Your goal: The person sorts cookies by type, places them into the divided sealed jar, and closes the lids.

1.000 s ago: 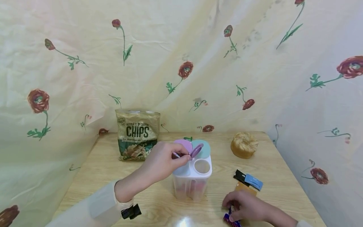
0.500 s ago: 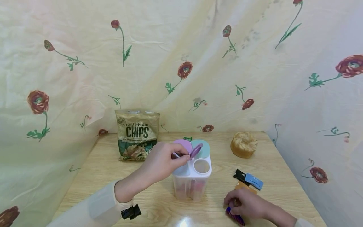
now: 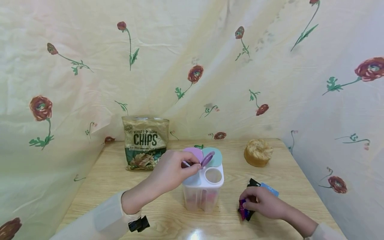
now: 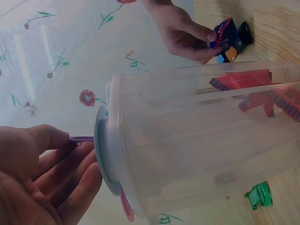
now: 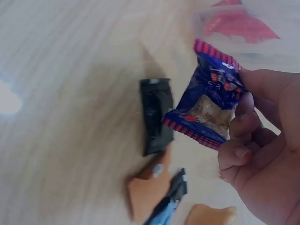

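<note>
My left hand [image 3: 175, 170] reaches over a clear plastic container [image 3: 199, 198] with a white top. Thumb and finger pinch a small purple lid [image 3: 208, 159], which stands tilted up beside a round opening [image 3: 213, 175]. Inside the container, red-wrapped packets [image 4: 248, 79] show through the wall in the left wrist view. To the container's right, my right hand [image 3: 265, 203] pinches a dark blue snack packet [image 5: 208, 96] with red-striped ends by one edge. Behind that packet, in the right wrist view, lie a black sachet [image 5: 157, 117] and an orange sachet [image 5: 149, 190] on the table.
A chips bag [image 3: 145, 143] stands at the back left of the wooden table [image 3: 162, 216]. A round bread [image 3: 258, 153] lies at the back right. Beyond the right hand is a blue sachet [image 3: 270, 189], partly covered. Behind the container is a small green packet [image 4: 260, 194].
My right hand has moved away from the table's front edge, carrying the blue snack packet, and now covers the orange sachet in the head view. The left hand has kept its place on the lid.
</note>
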Demonstrator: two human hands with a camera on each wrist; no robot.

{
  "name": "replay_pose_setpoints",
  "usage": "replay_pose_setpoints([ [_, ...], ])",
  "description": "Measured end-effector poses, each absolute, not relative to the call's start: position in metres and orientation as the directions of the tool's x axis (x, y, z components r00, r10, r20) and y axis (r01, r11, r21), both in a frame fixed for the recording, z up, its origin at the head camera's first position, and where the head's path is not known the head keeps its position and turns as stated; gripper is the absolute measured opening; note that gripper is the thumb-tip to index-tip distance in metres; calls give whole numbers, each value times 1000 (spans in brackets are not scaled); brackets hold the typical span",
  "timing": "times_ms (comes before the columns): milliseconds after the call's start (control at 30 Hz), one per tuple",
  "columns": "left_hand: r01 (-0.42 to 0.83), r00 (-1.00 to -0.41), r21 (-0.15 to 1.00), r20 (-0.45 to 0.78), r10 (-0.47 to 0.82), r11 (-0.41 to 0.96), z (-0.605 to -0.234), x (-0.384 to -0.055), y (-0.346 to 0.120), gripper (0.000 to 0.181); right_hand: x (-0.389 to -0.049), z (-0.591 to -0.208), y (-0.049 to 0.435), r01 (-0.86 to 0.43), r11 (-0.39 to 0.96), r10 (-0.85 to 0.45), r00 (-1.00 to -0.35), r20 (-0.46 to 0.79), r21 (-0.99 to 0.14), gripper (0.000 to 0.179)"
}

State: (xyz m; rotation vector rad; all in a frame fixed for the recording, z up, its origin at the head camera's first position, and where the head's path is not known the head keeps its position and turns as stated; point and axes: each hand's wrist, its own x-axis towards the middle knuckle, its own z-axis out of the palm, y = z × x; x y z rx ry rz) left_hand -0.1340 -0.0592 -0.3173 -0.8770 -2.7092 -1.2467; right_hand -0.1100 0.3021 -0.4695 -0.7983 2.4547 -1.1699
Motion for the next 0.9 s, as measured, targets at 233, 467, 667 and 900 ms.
replay_pose_setpoints([
  [233,498,-844,693,248,476,522,-317,-135,-60,6,-115,-449,299,-440,503,-603,-795,63,-744,5],
  [467,494,-846,690,242,475,529,-317,-135,-60,6,-119,-423,293,-466,561,-548,-829,115,-685,8],
  [667,504,-842,681,250,478,531,-317,-136,-61,6,-123,-398,287,-511,599,-506,-838,202,-617,8],
  [900,515,-835,675,256,487,528,-317,-136,-61,6,-125,-367,279,-537,597,-457,-838,298,-596,17],
])
